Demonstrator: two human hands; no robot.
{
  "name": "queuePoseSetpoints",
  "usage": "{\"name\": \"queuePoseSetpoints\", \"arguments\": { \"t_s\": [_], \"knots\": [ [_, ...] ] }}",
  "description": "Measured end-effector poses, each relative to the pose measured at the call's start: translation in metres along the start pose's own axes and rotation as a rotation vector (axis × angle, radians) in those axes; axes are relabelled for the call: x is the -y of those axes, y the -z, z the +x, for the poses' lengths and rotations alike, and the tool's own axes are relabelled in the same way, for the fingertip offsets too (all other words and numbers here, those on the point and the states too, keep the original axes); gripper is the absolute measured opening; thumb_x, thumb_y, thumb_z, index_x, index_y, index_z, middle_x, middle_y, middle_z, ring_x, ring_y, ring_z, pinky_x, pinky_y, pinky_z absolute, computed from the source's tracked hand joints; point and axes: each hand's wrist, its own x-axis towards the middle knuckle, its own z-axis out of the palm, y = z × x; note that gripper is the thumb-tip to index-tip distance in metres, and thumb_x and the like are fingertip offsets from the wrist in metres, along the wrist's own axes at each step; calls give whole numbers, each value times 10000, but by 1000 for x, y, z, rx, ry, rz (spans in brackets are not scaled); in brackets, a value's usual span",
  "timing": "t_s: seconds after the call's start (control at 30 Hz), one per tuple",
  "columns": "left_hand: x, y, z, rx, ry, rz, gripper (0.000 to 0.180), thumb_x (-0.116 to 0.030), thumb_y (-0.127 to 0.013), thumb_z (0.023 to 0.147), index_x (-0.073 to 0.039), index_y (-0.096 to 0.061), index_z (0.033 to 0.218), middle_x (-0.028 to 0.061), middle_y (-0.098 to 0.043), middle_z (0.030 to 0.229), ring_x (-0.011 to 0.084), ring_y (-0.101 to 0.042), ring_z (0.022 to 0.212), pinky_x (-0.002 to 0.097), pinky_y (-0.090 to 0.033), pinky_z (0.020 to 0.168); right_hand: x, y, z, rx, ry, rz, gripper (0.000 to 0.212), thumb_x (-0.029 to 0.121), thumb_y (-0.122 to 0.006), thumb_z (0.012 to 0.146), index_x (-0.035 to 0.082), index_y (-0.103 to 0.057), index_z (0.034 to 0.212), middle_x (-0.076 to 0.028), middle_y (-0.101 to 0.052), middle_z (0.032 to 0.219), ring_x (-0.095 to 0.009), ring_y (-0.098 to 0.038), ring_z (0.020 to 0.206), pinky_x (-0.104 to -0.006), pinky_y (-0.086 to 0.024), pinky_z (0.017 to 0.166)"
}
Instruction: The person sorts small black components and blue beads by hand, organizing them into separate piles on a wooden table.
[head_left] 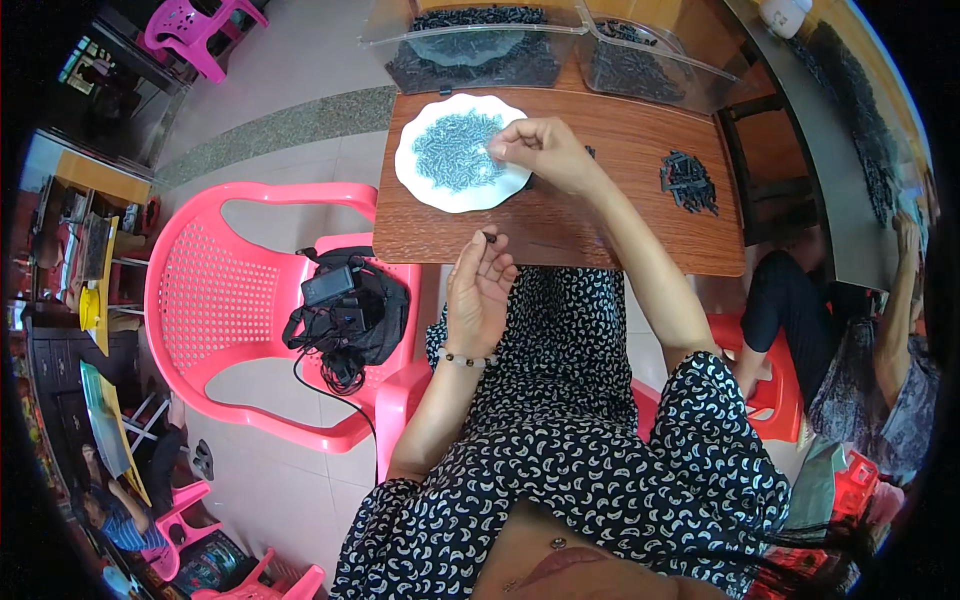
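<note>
My left hand is raised at the table's near edge, palm up, pinching a small black piece between thumb and forefinger. Its other fingers curl loosely. Over the right part of a white scalloped plate, the fingertips of my right hand are pressed together; what they hold, if anything, is too small to name. Many small silvery pin-like pieces cover the middle of the plate. A loose pile of black stick-like pieces lies at the right of the brown wooden table.
Clear plastic bins of black pieces stand behind the plate. A pink chair on the left carries a black bag with cables and a box-shaped device. Another person works at a table on the right; one more sits at the far left.
</note>
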Motion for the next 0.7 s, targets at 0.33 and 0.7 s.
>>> {"name": "queuePoseSetpoints", "arguments": {
  "t_s": [0.33, 0.7],
  "knots": [
    [9, -12, -2, 135, 63, -84, 264, -270, -580, 952, -86, -584, 1141, 11, -624, 1008, 107, -574, 856, 261, -483, 780, 30, -11, -82, -81, 6, 211, 138, 93, -687, 862, -11, -657, 947, -54, -695, 882, -85, -648, 797, -214, -507, 712],
    [12, -26, -10, 164, 77, -70, 230, -274, -579, 953, -94, -607, 1092, -7, -636, 959, 101, -566, 842, 249, -466, 765, 35, -24, -117, -75, 3, 451, 169, 29, -659, 871, -47, -614, 1015, -93, -675, 934, -134, -657, 833, -251, -545, 738]
  ]
}}
